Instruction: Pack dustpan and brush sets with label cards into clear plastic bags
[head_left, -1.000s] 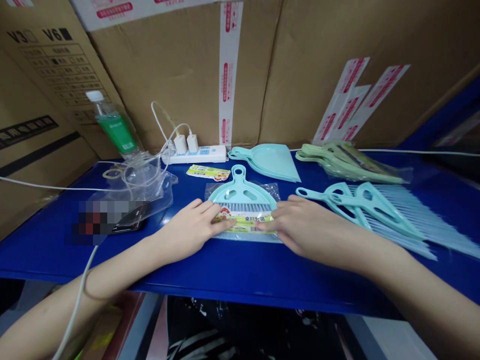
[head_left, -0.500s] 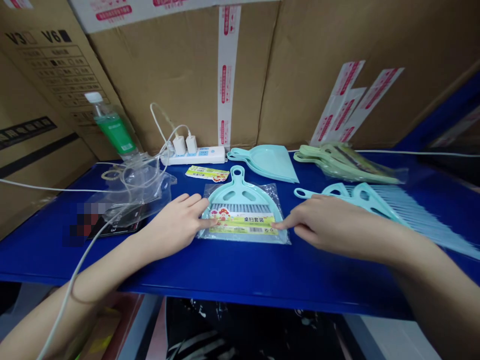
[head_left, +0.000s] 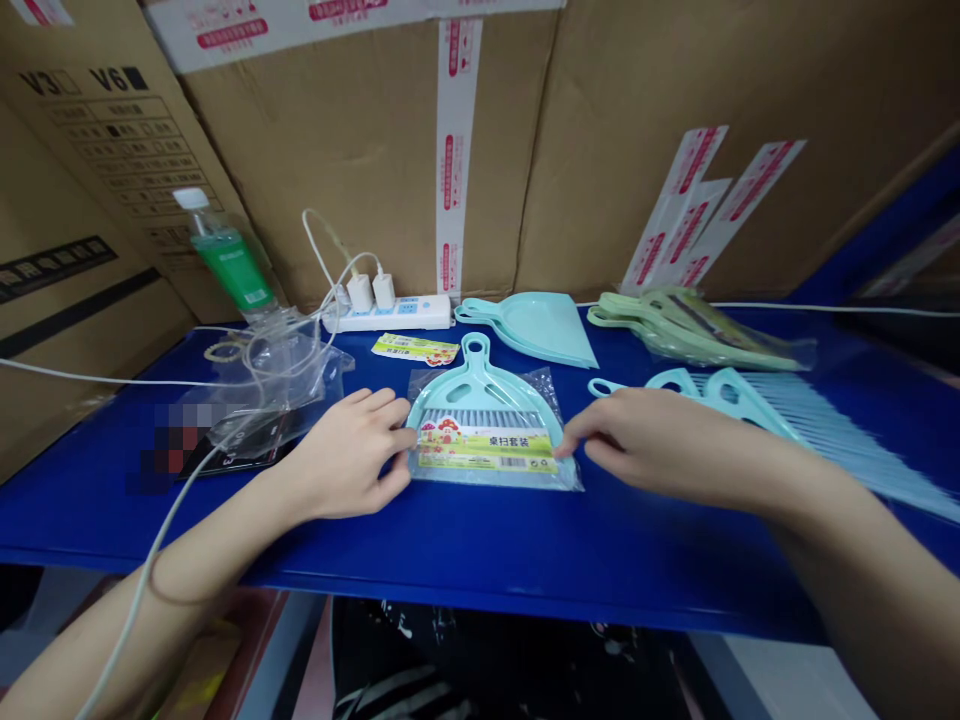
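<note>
A clear bag holding a teal dustpan and brush set [head_left: 486, 420], with a yellow-green label across it, lies flat on the blue table [head_left: 480, 540]. My left hand [head_left: 349, 452] pinches the bag's left edge between thumb and fingers. My right hand [head_left: 649, 440] pinches its right edge with the fingertips together. Both hands rest low on the table, one on each side of the bag.
Behind the bag lie a loose teal dustpan [head_left: 536, 326], a spare label [head_left: 415, 348] and a white power strip [head_left: 390, 310] with chargers. Teal brushes [head_left: 757, 412] and bagged green dustpans [head_left: 694, 328] are on the right. On the left are clear bags [head_left: 281, 365] and a green-labelled bottle [head_left: 225, 262]. Cardboard boxes [head_left: 600, 140] wall the back.
Both hands have slid outward from the label's middle to the bag's side edges, where they now pinch it. The bag has stayed in place.
</note>
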